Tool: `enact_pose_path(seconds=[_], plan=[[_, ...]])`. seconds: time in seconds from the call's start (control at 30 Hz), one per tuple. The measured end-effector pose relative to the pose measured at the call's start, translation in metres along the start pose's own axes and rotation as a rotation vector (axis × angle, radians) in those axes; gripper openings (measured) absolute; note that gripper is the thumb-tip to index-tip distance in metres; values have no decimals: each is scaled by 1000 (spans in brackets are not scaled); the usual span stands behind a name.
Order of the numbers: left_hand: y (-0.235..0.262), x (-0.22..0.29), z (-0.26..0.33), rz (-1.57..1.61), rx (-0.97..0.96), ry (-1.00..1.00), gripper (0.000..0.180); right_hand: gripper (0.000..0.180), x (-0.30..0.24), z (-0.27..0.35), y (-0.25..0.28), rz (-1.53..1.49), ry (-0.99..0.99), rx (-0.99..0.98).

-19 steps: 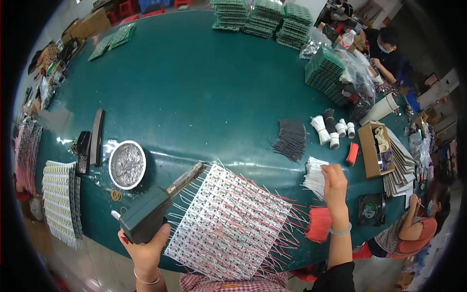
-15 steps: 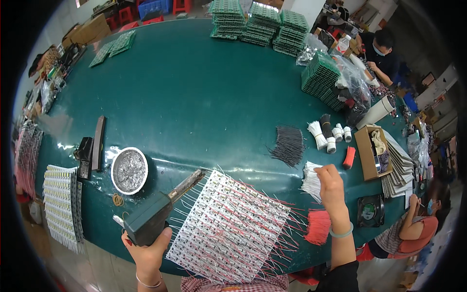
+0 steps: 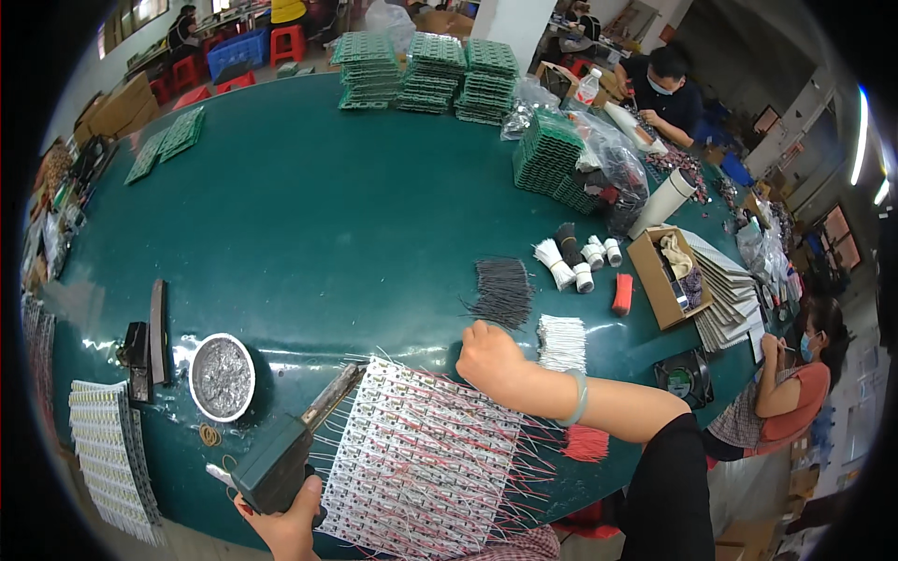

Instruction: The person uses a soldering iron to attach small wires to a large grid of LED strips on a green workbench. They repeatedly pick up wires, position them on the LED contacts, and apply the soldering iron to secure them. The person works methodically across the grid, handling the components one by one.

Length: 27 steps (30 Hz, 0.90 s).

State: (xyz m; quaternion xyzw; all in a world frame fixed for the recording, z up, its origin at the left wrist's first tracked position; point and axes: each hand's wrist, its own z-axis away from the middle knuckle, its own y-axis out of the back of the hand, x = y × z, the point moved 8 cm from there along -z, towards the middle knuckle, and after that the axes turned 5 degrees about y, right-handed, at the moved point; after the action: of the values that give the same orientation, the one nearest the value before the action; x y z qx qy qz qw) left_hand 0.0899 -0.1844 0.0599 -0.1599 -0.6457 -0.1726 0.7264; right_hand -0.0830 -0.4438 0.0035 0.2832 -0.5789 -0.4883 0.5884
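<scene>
My left hand (image 3: 288, 524) is wrapped round the handle of a dark green soldering gun (image 3: 271, 465). Its metal tip points up and right, reaching the far left corner of a white circuit board panel (image 3: 416, 458). Red and white wires stick out across the panel in rows. My right hand (image 3: 494, 360) is closed above the panel's far right corner; what its fingers pinch, if anything, is hidden. Close to that hand lie black wires (image 3: 502, 292) and white wires (image 3: 563, 343). A pile of red wires (image 3: 586, 444) shows below my right forearm.
A white bowl (image 3: 251, 381) of silvery metal bits stands at left, near a black holder (image 3: 139, 360) and rubber bands (image 3: 210, 435). More panels (image 3: 101, 444) lie at far left. Green board stacks (image 3: 430, 75), a carton (image 3: 659, 285) and a fan (image 3: 685, 376) occupy the far and right sides. Two people sit at right.
My right hand has moved left, from the white wires to the panel's far corner. The view has shifted, while my left hand still holds the soldering gun at the panel.
</scene>
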Motion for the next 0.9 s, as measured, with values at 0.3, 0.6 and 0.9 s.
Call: enact_pose_path(seconds=[0.3, 0.6, 0.9], plan=[[1, -10, -5, -70, -43, -21, 40, 11, 7, 6, 1, -78, -92, -43], [-12, -25, -4, 2, -108, 185, 46, 26, -2, 2, 60, -741, -132, 552], [-30, -32, -5, -161, -198, 245, 27, 25, -36, -16, 36, -792, -239, 677]])
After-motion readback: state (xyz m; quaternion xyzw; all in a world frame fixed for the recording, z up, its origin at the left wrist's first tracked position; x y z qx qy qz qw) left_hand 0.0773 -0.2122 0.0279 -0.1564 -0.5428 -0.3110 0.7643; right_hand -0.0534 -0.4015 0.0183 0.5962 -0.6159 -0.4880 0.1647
